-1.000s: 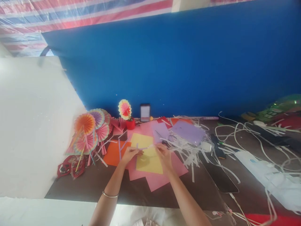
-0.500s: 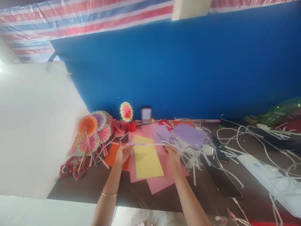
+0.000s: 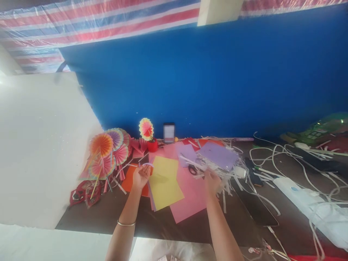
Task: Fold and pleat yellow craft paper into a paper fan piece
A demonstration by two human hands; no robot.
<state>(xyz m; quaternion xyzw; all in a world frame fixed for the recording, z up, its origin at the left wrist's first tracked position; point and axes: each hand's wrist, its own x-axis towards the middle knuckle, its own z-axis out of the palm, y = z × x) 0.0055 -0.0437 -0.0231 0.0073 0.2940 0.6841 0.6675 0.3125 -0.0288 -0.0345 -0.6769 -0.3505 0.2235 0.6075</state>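
Half a second ago both hands stretch 1 thin lilac paper strip taut and level across the sheets; now that strip (image 3: 148, 164) hangs from the left hand (image 3: 140, 176) alone, pinched at the fingertips, and it has sprung into a short arch beside the thumb. The right hand (image 3: 211, 181) has let go of its end and moved off to the right, into the heap of white shredded paper strips (image 3: 223, 174), just beside the black-handled scissors (image 3: 193, 169); its fingers are curled over the shreds and blurred, so I cannot tell whether it grips anything. My reading is that the 2-handed stretching is finished and the right hand is fetching something from the clutter, perhaps the scissors, while the left keeps the strip ready. The strip's long axis, formerly a straight left-to-right line, now curves: it rises from the fingertips and bends over toward the right, with the free end pointing right and slightly down, above the edge of the yellow paper sheet (image 3: 164, 181). That sheet lies tilted on the pink paper sheet (image 3: 190, 197), with the orange paper sheet (image 3: 129, 179) partly under the left hand. The dark brown table (image 3: 108, 214) also bears a cluster of round pleated paper fans (image 3: 107, 150) to the left and a lilac paper sheet (image 3: 217, 155) beyond the shreds.
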